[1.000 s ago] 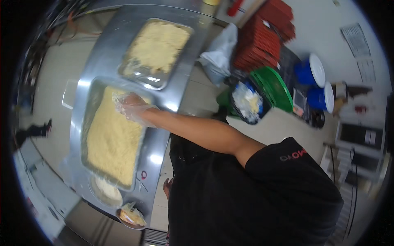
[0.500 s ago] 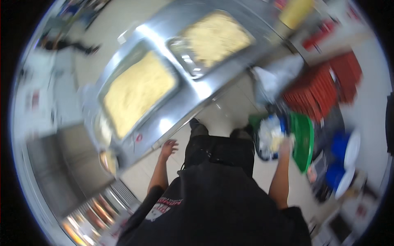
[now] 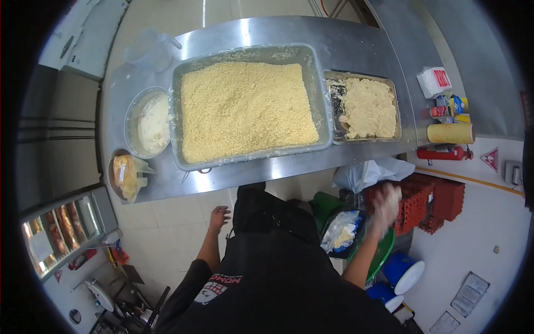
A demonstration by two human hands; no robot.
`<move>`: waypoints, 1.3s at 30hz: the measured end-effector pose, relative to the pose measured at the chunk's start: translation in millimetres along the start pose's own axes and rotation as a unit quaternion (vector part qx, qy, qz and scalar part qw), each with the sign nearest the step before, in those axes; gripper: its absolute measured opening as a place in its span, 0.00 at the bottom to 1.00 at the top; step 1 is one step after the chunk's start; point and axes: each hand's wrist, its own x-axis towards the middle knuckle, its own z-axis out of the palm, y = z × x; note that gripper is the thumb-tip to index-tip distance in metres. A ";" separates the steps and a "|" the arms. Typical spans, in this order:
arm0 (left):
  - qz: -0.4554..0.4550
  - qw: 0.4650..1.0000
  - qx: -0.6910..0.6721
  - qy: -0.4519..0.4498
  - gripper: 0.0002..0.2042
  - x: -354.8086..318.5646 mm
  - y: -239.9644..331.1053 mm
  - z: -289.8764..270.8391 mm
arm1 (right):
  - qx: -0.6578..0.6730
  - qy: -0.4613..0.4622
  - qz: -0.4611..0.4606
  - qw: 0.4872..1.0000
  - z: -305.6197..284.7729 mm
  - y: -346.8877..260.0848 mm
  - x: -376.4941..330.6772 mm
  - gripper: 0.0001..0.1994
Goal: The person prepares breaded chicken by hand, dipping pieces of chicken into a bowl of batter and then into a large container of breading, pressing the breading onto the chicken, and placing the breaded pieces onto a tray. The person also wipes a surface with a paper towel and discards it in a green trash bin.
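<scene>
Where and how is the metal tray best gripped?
I'd grip the metal tray by its raised rim, coming from the near side: right hand on the free right end, left hand on the near edge, since the grey tub crowds the left end. The tray lies flat and crumbs cover most of it, so two hands should probably keep it level.

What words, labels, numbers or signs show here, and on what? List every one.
Wording is left uncopied; one line per text:
Black shirt: red and white chest lettering, partly legible.
White pack: red print, too small to read.
Fire extinguisher: label too small.
Red diamond-shaped wall sign: details too small.
Upper wall sheet, lower wall sheet: too small.
</scene>
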 end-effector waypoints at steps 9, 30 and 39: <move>-0.074 0.996 -0.048 0.032 0.15 -3.6 1.5 -87.1 | -0.411 -0.388 -0.153 0.810 360.3 -7.1 64.1 0.16; -0.044 0.991 -0.122 0.041 0.17 2.6 16.7 -100.5 | -0.388 -0.182 -0.400 0.810 378.0 15.2 22.6 0.14; -0.073 0.987 -0.130 0.060 0.18 -16.8 -10.6 -107.0 | -0.542 -0.295 -0.193 0.763 461.7 52.2 2.0 0.18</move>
